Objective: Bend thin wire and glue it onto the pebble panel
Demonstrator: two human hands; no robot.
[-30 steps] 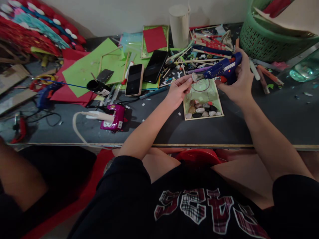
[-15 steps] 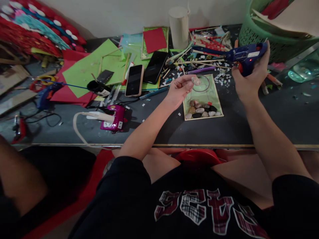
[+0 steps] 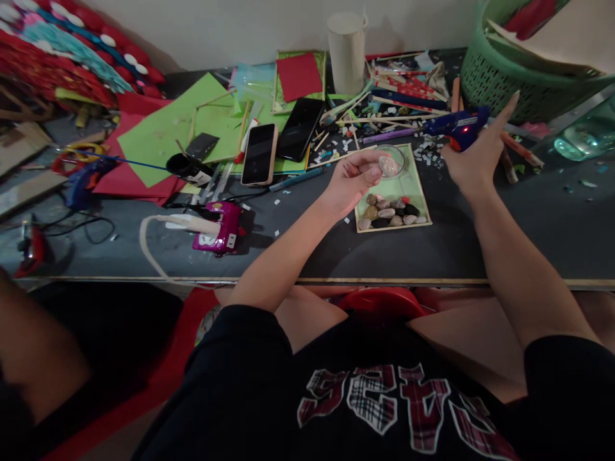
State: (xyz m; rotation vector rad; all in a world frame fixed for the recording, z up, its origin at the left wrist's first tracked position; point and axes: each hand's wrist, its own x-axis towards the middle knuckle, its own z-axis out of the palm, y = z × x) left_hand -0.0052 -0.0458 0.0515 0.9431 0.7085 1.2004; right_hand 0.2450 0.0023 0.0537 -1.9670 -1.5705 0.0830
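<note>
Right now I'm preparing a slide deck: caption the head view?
Left hand holding a pale piece near a green panel bearing stones, right hand at a blue glue gun.

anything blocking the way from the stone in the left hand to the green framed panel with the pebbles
Nothing visible: the pale stone, in the grip of the left hand, shows directly over the green framed panel. The blue glue gun at the right hand is off to the side.
</note>
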